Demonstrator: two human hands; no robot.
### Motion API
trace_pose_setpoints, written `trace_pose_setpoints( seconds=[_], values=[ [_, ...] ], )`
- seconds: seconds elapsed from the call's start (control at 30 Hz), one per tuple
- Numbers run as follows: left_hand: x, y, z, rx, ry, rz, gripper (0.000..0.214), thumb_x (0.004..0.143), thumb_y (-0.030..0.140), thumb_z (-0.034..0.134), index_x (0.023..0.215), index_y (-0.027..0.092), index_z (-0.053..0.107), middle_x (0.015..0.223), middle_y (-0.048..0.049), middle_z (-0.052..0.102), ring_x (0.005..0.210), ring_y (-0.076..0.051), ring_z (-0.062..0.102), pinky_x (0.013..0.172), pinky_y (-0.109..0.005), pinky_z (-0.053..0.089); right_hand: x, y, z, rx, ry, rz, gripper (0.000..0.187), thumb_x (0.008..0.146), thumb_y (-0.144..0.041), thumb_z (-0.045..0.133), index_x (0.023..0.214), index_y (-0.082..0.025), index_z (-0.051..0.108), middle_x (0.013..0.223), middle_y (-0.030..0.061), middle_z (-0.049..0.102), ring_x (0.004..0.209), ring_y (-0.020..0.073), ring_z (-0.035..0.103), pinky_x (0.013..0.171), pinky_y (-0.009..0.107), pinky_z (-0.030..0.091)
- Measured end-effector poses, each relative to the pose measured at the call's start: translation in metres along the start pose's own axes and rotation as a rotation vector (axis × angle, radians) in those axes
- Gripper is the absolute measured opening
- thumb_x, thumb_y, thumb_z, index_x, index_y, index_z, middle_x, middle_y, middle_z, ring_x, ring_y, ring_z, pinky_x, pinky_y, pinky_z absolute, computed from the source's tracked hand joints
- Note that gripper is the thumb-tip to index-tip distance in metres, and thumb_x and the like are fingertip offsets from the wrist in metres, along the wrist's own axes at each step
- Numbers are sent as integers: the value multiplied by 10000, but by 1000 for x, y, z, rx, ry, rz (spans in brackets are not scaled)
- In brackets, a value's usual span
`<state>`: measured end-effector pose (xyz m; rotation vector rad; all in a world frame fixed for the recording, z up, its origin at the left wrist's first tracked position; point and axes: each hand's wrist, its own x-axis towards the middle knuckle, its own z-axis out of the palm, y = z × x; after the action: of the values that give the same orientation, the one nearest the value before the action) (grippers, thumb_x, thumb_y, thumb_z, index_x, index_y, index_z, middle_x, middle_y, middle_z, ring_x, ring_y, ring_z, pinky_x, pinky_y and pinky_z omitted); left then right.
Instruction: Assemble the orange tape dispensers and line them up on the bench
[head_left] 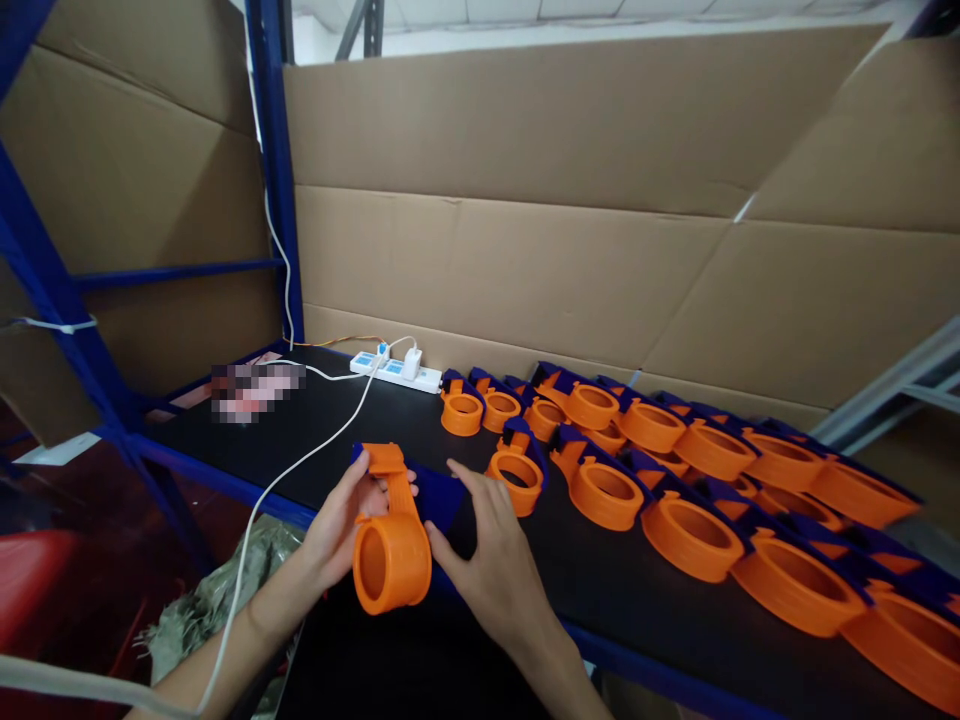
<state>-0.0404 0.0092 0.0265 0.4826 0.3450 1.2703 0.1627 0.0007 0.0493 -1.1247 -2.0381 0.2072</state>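
My left hand is closed around the upper part of an orange and dark blue tape dispenser, with the thumb on its orange top. The dispenser's round orange ring hangs low and faces me. My right hand is beside it, thumb and fingers spread around its dark blue side. The thumb tip is close to the ring; whether it touches cannot be made out. Just beyond my right hand, another tape dispenser rests on the black tabletop.
Rows of similar tape dispensers fill the table's right side. A white power strip lies at the back, and its white cable crosses in front of my left forearm. Cardboard panels and a blue frame post enclose the table.
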Motion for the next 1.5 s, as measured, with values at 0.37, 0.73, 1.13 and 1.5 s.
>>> trace_pose_setpoints(
  seconds=[0.37, 0.73, 1.13, 1.5],
  values=[
    [-6, -9, 6, 95, 15, 6, 434, 931, 510, 602, 1111, 130, 709, 969, -119, 776, 882, -233, 738, 848, -317, 541, 41, -19, 1, 495, 57, 117, 414, 852, -441, 714, 1173, -217, 577, 1023, 74, 698, 907, 213, 693, 810, 353, 570],
    [-14, -6, 26, 52, -12, -2, 495, 971, 487, 524, 1261, 106, 650, 1007, -134, 779, 989, -298, 728, 976, -400, 490, 22, -36, 12, 218, -195, 111, 470, 930, -392, 606, 1363, -210, 595, 1321, 94, 647, 1245, 261, 571, 1083, 437, 440],
    [-10, -19, 14, 179, 97, 207, 295, 838, 296, 767, 1097, 191, 671, 1065, -62, 741, 1013, -240, 695, 975, -398, 501, 33, -23, -11, 391, -90, 156, 526, 871, -410, 705, 1362, -243, 620, 1248, 93, 707, 1161, 267, 660, 1029, 447, 511],
    [-14, -22, 9, 305, 111, 222, 298, 804, 278, 802, 1053, 216, 649, 978, -25, 691, 964, -207, 657, 904, -371, 516, 36, -17, -4, 563, -228, 173, 394, 925, -403, 637, 1280, -241, 691, 1197, 73, 732, 1112, 252, 675, 1008, 426, 514]
  ],
)
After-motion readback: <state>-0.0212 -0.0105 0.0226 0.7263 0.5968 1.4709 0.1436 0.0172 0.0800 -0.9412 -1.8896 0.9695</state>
